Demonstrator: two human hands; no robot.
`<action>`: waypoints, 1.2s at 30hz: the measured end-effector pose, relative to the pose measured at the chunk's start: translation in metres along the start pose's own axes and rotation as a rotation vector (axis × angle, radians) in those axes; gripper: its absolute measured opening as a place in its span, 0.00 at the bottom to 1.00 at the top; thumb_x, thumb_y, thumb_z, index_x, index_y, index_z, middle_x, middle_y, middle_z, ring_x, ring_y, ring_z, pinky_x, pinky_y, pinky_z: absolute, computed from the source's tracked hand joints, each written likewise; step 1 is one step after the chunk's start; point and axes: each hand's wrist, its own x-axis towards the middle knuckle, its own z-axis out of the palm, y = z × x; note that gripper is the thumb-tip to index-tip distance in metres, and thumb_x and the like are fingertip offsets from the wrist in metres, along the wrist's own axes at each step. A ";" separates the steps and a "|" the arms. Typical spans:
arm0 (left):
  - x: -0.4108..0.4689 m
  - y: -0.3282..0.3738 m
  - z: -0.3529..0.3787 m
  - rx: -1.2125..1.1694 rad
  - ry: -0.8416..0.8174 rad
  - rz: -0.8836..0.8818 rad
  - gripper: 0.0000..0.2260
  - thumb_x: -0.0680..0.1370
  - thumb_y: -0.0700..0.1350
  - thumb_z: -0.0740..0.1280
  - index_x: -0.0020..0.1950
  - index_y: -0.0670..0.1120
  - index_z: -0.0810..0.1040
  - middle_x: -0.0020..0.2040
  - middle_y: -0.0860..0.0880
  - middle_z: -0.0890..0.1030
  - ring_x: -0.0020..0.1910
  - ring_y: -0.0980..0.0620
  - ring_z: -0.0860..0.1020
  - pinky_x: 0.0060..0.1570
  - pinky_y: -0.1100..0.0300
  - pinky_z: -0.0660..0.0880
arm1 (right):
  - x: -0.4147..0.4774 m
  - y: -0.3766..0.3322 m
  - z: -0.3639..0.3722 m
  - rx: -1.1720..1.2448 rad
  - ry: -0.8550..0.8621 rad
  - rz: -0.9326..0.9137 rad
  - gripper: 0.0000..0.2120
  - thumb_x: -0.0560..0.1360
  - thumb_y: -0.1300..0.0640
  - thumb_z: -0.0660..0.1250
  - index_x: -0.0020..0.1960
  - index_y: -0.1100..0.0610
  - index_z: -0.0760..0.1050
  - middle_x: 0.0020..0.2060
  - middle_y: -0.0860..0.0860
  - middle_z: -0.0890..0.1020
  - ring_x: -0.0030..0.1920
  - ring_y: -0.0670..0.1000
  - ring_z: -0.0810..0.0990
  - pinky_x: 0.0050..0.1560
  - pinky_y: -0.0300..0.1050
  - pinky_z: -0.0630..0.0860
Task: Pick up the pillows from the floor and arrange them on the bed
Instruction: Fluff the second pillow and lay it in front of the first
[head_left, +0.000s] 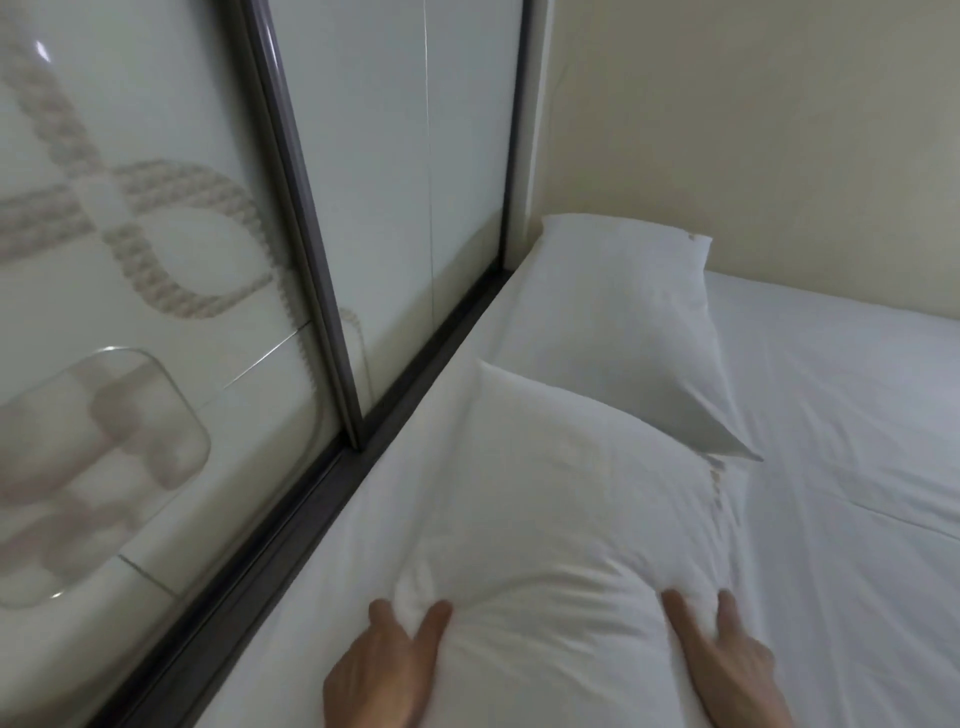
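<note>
Now | near pillow (545, 493) on white bed (857, 415), touching far pillow (623, 312) by cream wall (753, 130) | left hand (384, 665) pinches its cloth | right hand (727, 660) presses it, fingers straight | frosted sliding doors (389, 182) alongside

The left hand (384, 667) reaches forward, two fingers pinching a fold of the near pillow (545, 493). The right hand (727, 665) lies apart from it, fingers straight and spread, pressing the same pillow.
</note>
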 end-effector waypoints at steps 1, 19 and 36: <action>0.007 0.004 -0.005 -0.034 0.036 0.035 0.28 0.72 0.72 0.53 0.58 0.51 0.68 0.60 0.45 0.80 0.59 0.47 0.77 0.49 0.54 0.69 | -0.009 0.003 0.003 -0.009 0.036 -0.036 0.36 0.69 0.30 0.58 0.73 0.43 0.60 0.76 0.56 0.57 0.72 0.63 0.61 0.70 0.51 0.60; -0.054 0.048 -0.037 0.160 0.257 0.635 0.31 0.76 0.67 0.39 0.76 0.58 0.39 0.79 0.45 0.45 0.77 0.41 0.39 0.69 0.36 0.32 | 0.016 -0.052 -0.028 -0.089 0.136 0.034 0.48 0.67 0.25 0.55 0.77 0.52 0.48 0.70 0.71 0.60 0.70 0.67 0.61 0.69 0.61 0.59; 0.146 0.330 0.031 0.431 0.028 0.653 0.23 0.80 0.54 0.54 0.60 0.38 0.77 0.60 0.38 0.79 0.60 0.39 0.75 0.60 0.48 0.69 | 0.288 -0.130 -0.095 -0.806 0.137 -0.528 0.60 0.57 0.31 0.73 0.76 0.44 0.40 0.77 0.59 0.49 0.71 0.64 0.61 0.66 0.58 0.67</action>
